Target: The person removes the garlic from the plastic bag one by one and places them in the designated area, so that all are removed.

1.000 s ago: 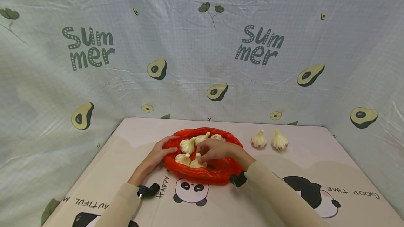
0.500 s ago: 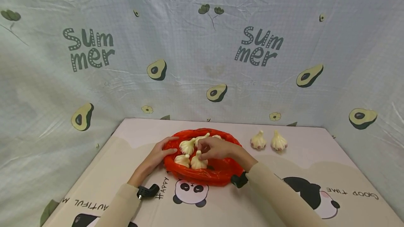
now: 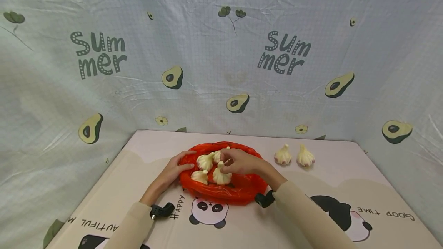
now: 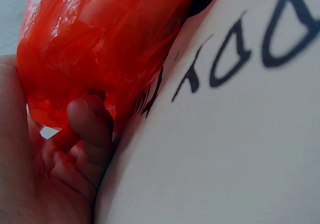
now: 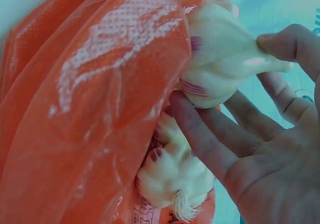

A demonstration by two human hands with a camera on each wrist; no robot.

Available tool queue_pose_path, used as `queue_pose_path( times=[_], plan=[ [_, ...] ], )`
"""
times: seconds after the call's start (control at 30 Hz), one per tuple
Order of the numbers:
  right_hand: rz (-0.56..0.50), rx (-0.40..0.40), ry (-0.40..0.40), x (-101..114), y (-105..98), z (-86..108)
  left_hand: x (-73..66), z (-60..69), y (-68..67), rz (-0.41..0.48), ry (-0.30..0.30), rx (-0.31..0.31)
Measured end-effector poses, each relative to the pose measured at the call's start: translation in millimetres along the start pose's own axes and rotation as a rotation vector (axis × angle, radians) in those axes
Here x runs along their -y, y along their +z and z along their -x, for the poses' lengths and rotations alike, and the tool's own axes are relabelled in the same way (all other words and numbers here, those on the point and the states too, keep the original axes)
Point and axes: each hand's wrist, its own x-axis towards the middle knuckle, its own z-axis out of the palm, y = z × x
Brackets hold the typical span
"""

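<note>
A red plastic bag (image 3: 221, 194), its mouth spread wide, lies on the table with several garlic bulbs inside. My right hand (image 3: 238, 161) pinches one garlic bulb (image 3: 221, 176) near its stem over the front part of the opening. In the right wrist view the fingers and thumb lie round that bulb (image 5: 220, 54), and another bulb (image 5: 175, 174) sits below it. At the bag's left rim, my left hand (image 3: 174, 168) grips the plastic; the left wrist view has its curled fingers against the red film (image 4: 100, 49).
Two garlic bulbs, one (image 3: 283, 155) beside the other (image 3: 306, 156), stand on the table right of the bag. The pale table cover (image 3: 277, 226) carries panda prints and lettering. A patterned curtain (image 3: 200, 49) rises behind and at both sides.
My right hand has lifted the pinched garlic bulb slightly and moved it a little to the right. The left hand has stayed at the bag's left rim.
</note>
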Motion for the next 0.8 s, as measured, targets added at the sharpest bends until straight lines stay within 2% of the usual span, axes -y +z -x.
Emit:
queue_pose_path(
  times=[0.27,0.5,0.8],
  plan=[
    [0.021,0.033,-0.039,-5,-1,6.6,0.1,0.4,0.0,-0.007,0.0,-0.002],
    [0.064,0.003,-0.045,-5,-4,10.1,0.9,0.2,-0.8,-0.012,0.004,-0.005],
    [0.038,-0.032,-0.028,-4,-7,20.1,1.2,-1.3,0.5,-0.005,0.009,-0.01]
  ],
)
